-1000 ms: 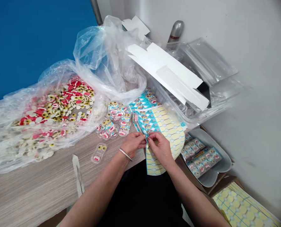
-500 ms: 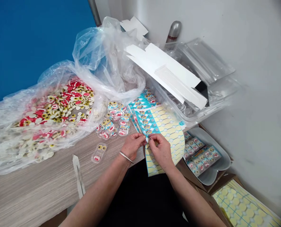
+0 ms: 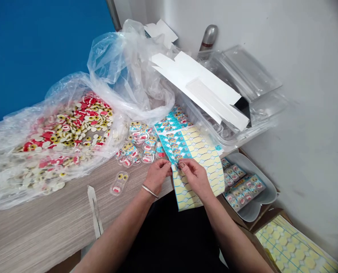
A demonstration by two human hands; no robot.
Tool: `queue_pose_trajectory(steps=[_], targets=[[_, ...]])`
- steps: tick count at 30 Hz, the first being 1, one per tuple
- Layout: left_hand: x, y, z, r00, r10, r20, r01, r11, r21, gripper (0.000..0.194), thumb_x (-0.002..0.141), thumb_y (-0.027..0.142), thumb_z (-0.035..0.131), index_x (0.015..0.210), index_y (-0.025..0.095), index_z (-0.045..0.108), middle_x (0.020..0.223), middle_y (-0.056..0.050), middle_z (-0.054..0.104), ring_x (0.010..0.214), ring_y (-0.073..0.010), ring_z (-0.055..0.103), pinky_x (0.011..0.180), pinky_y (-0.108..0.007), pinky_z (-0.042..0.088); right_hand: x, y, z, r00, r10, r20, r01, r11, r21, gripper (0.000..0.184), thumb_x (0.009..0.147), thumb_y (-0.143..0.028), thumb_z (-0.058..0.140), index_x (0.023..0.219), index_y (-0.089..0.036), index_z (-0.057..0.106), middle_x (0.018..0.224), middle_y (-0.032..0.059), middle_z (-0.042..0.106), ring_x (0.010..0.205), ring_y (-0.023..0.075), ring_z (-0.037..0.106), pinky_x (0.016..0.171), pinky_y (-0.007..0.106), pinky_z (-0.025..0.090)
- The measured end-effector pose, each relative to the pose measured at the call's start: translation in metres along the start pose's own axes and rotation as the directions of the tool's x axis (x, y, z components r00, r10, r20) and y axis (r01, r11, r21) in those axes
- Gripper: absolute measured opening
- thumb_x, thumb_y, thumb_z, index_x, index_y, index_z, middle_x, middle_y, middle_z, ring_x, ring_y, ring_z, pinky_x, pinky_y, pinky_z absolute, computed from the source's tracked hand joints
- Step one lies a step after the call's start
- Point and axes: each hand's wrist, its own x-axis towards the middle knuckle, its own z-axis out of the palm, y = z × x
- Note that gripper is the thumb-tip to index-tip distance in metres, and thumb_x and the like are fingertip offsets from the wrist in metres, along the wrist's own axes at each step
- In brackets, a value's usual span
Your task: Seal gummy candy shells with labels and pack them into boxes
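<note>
— Moved since the last frame: label sheet [image 3: 206, 161], now lying slightly further right. Grip?

— Left hand [image 3: 156, 176] and right hand [image 3: 195, 177], both closed, fingertips [image 3: 180, 164] pinching the sheet's blue printed strip [image 3: 173, 146] from either side.

— Sheet's long axis?

— Runs from over the near tabletop [image 3: 57, 212] edge toward the clear plastic tray [image 3: 237, 140]. Right hand sits over the sheet; left lies nearer the blister packs [image 3: 148, 155].

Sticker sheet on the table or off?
Partly: the sticker sheet rests on the table at its far end; its near end overhangs, under the right hand.
</note>
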Motion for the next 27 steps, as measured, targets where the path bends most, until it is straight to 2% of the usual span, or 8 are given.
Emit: queue_pose_trajectory(steps=[4,7,10,16,22,24,25,27], targets=[[-0.008,-0.001,-0.002,0.998,0.019,0.064,-0.021,1.000,0.020,0.030,0.066,0.033,0.079,0.086,0.018,0.062,0.075,0.001,0.066,0.069,-0.0123,0.062,0.070,-0.026,0.053,-0.006,0.005,0.000,0.989,-0.143,0.038,0.147,0.980,-0.133,0.017,0.083,-0.029,0.071,0.097,-0.022,0.066,0.120,0.0116,0.066,0.117,0.0257,0.061,0.102,0.043,0.048],[-0.009,-0.004,-0.003,0.989,0.071,0.129,-0.082,0.993,0.084,0.031,0.063,0.019,0.076,0.092,0.018,0.063,0.076,0.001,0.067,0.073,-0.0115,0.062,0.072,-0.024,0.050,-0.006,0.005,0.002,0.982,-0.180,0.050,0.186,0.962,-0.201,0.006,0.091,-0.023,0.059,0.092,-0.022,0.064,0.115,0.0119,0.065,0.114,0.0232,0.062,0.098,0.040,0.050],[-0.008,-0.007,-0.004,0.985,0.078,0.156,-0.099,0.987,0.127,0.026,0.064,0.015,0.070,0.090,0.017,0.065,0.075,0.001,0.066,0.071,-0.0115,0.061,0.071,-0.024,0.048,0.000,0.002,0.004,0.983,-0.175,0.063,0.185,0.954,-0.236,0.010,0.093,-0.022,0.053,0.086,-0.022,0.061,0.107,0.0104,0.065,0.103,0.0219,0.064,0.092,0.038,0.051],[-0.006,-0.010,-0.005,0.986,0.069,0.154,-0.099,0.975,0.201,0.023,0.064,0.016,0.064,0.086,0.018,0.069,0.073,0.000,0.067,0.066,-0.0131,0.060,0.062,-0.024,0.046,0.015,0.007,0.000,1.000,-0.017,0.015,0.019,0.981,-0.193,0.012,0.089,-0.027,0.052,0.080,-0.022,0.057,0.097,0.0070,0.069,0.089,0.0210,0.065,0.081,0.036,0.051],[-0.005,-0.010,-0.009,0.992,0.088,0.091,-0.112,0.947,0.301,0.025,0.066,0.014,0.065,0.090,0.019,0.069,0.072,0.001,0.065,0.062,-0.0137,0.059,0.061,-0.025,0.045,0.022,0.009,-0.011,0.967,0.253,0.029,-0.255,0.963,0.092,0.021,0.079,-0.041,0.064,0.076,-0.021,0.062,0.060,-0.0012,0.063,0.055,0.0156,0.055,0.057,0.029,0.045],[-0.010,-0.008,-0.008,0.986,0.161,0.040,-0.163,0.895,0.415,0.030,0.069,0.012,0.066,0.098,0.019,0.069,0.074,0.000,0.065,0.062,-0.0149,0.059,0.062,-0.027,0.046,0.023,0.007,-0.014,0.948,0.316,0.030,-0.316,0.929,0.191,0.024,0.076,-0.043,0.068,0.075,-0.020,0.062,0.057,-0.0019,0.062,0.053,0.0146,0.054,0.055,0.028,0.043],[-0.014,-0.007,-0.007,0.966,0.260,0.007,-0.227,0.830,0.509,0.033,0.072,0.012,0.065,0.104,0.019,0.068,0.081,-0.003,0.067,0.067,-0.0169,0.061,0.066,-0.030,0.048,0.023,0.006,-0.015,0.942,0.333,0.034,-0.332,0.915,0.229,0.025,0.076,-0.044,0.069,0.075,-0.020,0.062,0.057,-0.0018,0.062,0.052,0.0139,0.054,0.055,0.027,0.043],[-0.023,-0.006,-0.004,0.847,0.529,0.048,-0.397,0.570,0.719,0.034,0.081,0.013,0.061,0.115,0.019,0.065,0.099,-0.009,0.069,0.087,-0.0223,0.065,0.082,-0.037,0.050,0.024,0.006,-0.016,0.935,0.352,0.045,-0.349,0.892,0.286,0.027,0.074,-0.045,0.072,0.075,-0.019,0.063,0.057,-0.0016,0.062,0.051,0.0126,0.051,0.052,0.026,0.040]])
